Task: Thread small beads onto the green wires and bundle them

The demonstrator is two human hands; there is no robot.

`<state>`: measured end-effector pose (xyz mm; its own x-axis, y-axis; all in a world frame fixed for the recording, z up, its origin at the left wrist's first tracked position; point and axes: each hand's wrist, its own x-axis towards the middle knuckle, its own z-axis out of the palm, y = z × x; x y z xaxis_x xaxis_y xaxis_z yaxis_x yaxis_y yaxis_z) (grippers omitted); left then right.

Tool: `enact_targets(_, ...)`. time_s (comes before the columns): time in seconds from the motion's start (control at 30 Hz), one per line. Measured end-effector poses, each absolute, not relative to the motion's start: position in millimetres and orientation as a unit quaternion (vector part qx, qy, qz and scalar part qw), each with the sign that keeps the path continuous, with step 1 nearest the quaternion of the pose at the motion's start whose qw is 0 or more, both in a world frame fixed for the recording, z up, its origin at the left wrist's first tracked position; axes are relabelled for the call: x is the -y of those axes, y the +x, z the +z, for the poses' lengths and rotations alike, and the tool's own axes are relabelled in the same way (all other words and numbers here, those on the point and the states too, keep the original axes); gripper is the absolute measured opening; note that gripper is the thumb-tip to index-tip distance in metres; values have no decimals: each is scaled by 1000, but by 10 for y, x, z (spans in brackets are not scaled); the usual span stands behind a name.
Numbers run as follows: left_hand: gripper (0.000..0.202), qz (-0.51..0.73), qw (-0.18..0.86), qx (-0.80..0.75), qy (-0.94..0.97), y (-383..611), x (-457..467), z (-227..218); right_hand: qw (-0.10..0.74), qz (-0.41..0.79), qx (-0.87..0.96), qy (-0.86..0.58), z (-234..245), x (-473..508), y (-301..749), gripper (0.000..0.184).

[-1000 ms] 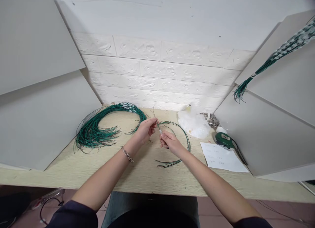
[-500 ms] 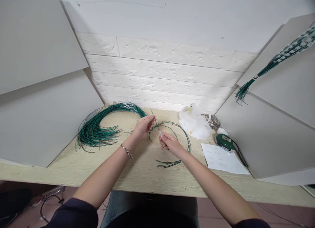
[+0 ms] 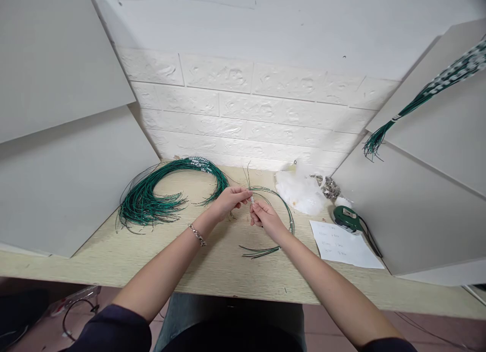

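My left hand [image 3: 230, 199] and my right hand [image 3: 263, 216] meet above the middle of the wooden table [image 3: 212, 263]. Both pinch a thin green wire [image 3: 248, 179] whose free end sticks up between them. A tiny white connector [image 3: 252, 200] shows at the fingertips where the hands touch. Under my right hand lies a small curved bunch of green wires [image 3: 283, 206], its ends fanned out near my wrist. A big bundle of green wires [image 3: 152, 197] arcs across the table to the left of my left hand. A bracelet circles my left wrist.
A white plastic bag [image 3: 299, 190] with small metal parts [image 3: 328, 188] lies at the back right. A green device [image 3: 346, 218] with a black cable and a paper sheet [image 3: 345, 244] lie to the right. Grey boards lean on both sides. More green wires [image 3: 417, 96] hang upper right.
My hands have come together: the left hand moved right until its fingertips meet the right hand's. The wire's free end shifted right and stands more upright.
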<state>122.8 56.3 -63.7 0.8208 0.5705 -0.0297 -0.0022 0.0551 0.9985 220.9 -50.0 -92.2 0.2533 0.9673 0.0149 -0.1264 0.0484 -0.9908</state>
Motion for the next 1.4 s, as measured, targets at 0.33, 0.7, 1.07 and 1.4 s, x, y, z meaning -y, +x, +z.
enact_targets(0.33, 30, 227, 666, -240, 669, 1235, -559, -632, 605, 455, 396, -521, -917, 498, 2208, 44)
enact_targets(0.7, 24, 273, 650, -292, 646, 1271, -500, -647, 565, 393, 429, -585, -1035, 461, 2266, 46)
enact_targets(1.07, 20, 346, 787, -257, 442, 1242, -720, -713, 503, 390, 503, -584, -1045, 503, 2244, 42)
enact_targets(1.4, 19, 424, 768, -285, 387, 1183, -830, -617, 414, 417, 564, -581, -955, 548, 2189, 35)
